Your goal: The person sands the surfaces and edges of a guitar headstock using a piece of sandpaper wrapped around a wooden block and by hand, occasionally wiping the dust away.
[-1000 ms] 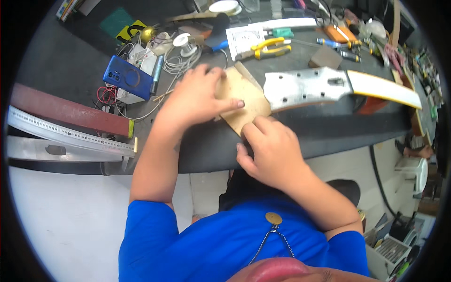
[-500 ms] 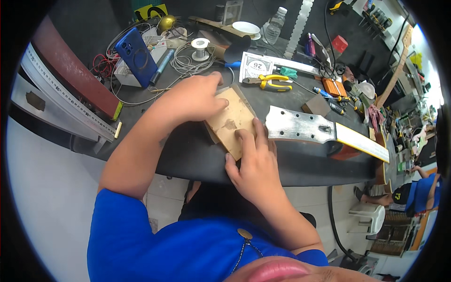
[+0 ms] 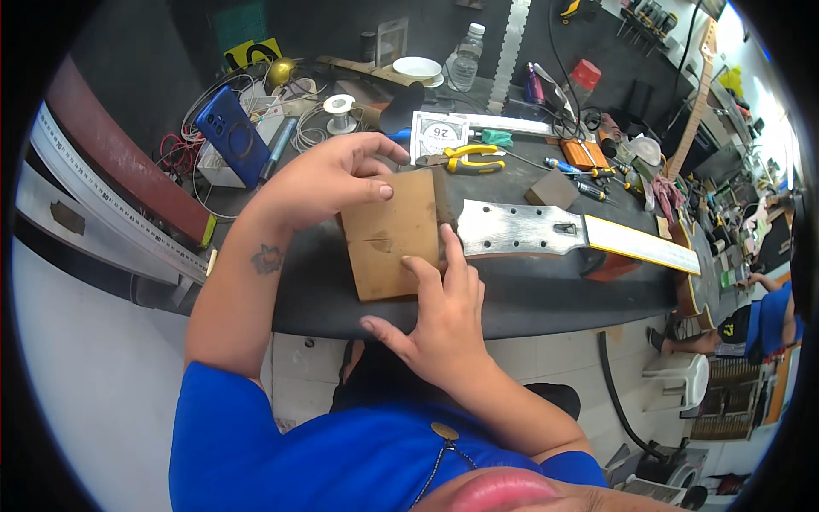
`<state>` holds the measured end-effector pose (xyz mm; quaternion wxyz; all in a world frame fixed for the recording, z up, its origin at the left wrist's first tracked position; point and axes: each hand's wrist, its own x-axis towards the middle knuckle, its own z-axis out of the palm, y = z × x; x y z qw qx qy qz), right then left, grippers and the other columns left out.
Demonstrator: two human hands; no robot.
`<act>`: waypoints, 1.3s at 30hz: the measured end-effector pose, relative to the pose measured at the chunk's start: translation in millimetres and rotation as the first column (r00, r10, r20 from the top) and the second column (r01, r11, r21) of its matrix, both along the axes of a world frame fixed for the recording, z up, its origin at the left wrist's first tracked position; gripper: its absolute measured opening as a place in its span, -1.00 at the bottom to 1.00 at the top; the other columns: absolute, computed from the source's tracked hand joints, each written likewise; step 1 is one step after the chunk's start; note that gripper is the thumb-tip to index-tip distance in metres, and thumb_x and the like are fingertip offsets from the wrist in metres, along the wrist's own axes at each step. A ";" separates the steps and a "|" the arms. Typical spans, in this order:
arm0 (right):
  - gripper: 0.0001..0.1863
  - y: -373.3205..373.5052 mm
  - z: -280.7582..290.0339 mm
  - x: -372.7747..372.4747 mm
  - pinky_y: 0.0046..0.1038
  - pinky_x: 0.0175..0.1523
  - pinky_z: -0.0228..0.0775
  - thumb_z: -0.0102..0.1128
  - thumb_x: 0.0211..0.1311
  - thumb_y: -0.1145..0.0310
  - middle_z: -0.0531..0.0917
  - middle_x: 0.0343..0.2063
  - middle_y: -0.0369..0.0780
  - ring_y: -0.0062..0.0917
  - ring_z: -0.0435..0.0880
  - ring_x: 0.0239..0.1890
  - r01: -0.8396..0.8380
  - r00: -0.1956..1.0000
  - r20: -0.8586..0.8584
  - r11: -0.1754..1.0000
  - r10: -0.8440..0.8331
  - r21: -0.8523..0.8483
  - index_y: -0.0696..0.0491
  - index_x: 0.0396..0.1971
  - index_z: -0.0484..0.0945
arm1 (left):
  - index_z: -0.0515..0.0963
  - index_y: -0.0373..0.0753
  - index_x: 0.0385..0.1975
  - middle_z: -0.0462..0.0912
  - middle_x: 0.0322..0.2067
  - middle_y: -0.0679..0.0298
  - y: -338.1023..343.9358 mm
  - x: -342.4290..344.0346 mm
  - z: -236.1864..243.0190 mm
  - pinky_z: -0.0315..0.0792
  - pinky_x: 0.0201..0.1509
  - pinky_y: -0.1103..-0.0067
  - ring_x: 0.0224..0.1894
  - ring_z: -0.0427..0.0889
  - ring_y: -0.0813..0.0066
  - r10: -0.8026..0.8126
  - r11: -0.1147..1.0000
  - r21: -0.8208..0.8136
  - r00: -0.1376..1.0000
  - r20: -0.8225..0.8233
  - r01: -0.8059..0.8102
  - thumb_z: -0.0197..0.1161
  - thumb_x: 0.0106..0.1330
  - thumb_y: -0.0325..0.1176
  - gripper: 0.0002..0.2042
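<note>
My left hand (image 3: 337, 179) holds the top of a flat tan sheet (image 3: 384, 264), thumb on its face and fingers curled at the far edge. The sheet lies on the black bench with a darker layer showing along its right side. My right hand (image 3: 439, 320) has its fingers apart, tips resting on the sheet’s lower right, thumb off it. Just right of the sheet is a silvery guitar headstock (image 3: 512, 229), its neck (image 3: 640, 243) bordered in yellow.
Behind are pliers (image 3: 469, 158), cables, a solder spool (image 3: 339, 119), a blue phone (image 3: 230, 136) and a bottle (image 3: 465, 64). Long metal rulers (image 3: 102, 196) lie left. At far right are a guitar body (image 3: 691, 299), a white stool (image 3: 674, 375) and another person (image 3: 763, 316).
The tan sheet has turned more upright and shifted left. My right hand has come down and left, its thumb now spread away. My left fingertips remain at the far edge.
</note>
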<state>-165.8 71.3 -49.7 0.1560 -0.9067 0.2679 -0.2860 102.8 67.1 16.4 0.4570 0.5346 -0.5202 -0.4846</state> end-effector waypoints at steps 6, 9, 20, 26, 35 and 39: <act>-0.07 -5.7 -10.3 0.9 0.10 0.46 0.31 0.71 0.14 0.12 0.16 0.56 0.34 0.18 0.44 0.40 -0.115 0.964 0.247 0.993 0.103 0.035 0.17 0.41 0.38 | 0.64 -0.40 0.17 0.83 -0.04 0.20 9.7 7.8 14.3 0.60 0.16 0.54 0.03 0.76 0.53 -0.131 0.984 -0.114 0.991 0.040 0.135 0.49 0.41 -0.45 -0.62; -0.03 -10.4 -8.5 -1.0 0.11 0.48 0.33 0.73 0.12 0.18 0.18 0.55 0.34 0.21 0.43 0.43 -0.138 0.893 0.418 0.986 0.166 -0.097 0.18 0.44 0.33 | 0.70 -0.39 0.07 0.83 -0.07 0.21 24.6 17.7 27.2 0.60 0.14 0.55 0.02 0.76 0.51 -0.195 0.944 -0.235 0.966 0.168 0.232 0.51 0.39 -0.47 -0.70; -0.01 -12.4 -1.6 17.3 -0.06 0.49 0.49 0.43 0.21 0.56 0.37 0.52 0.29 0.19 0.51 0.48 -0.261 0.916 0.337 0.962 0.220 0.081 0.37 0.62 0.12 | 0.77 -0.17 -0.21 0.57 0.35 -0.05 15.2 -19.4 13.8 0.32 0.49 0.14 0.44 0.45 0.07 -0.078 0.829 -0.501 0.940 0.332 0.246 0.49 0.44 -0.32 -0.91; -0.04 -9.2 -23.1 32.5 -0.05 0.59 0.39 0.32 0.34 0.50 0.25 0.52 0.47 0.30 0.41 0.54 -0.152 0.939 0.325 0.984 0.113 0.095 0.38 0.66 0.03 | 0.26 -0.12 0.67 0.10 0.71 -0.08 16.8 -14.4 -12.9 0.10 0.74 0.17 0.77 0.04 0.05 -0.133 0.962 -0.222 0.982 0.134 0.161 0.37 0.41 -0.47 -0.20; 0.15 -7.0 -16.4 29.5 -0.05 0.48 0.50 0.49 0.26 0.41 0.17 0.59 0.41 0.31 0.48 0.47 -0.243 0.933 0.301 0.962 0.197 0.126 0.32 0.70 -0.07 | -0.32 -0.16 0.80 -0.12 0.74 -0.22 29.6 -10.4 -34.0 -0.04 0.78 0.18 0.77 0.04 -0.08 -0.149 0.953 -0.272 0.989 -0.026 0.136 0.92 -0.29 -0.08 0.68; 0.21 -13.1 -18.5 27.1 -0.06 0.44 0.53 0.53 0.19 0.39 0.17 0.59 0.41 0.33 0.50 0.45 -0.288 0.898 0.384 0.946 0.214 0.147 0.32 0.71 -0.10 | -0.35 -0.19 0.79 -0.13 0.77 -0.13 20.8 -16.4 -39.5 -0.18 0.78 0.26 0.80 -0.11 0.03 -0.186 0.920 -0.336 0.979 0.082 0.203 0.91 -0.24 0.09 0.70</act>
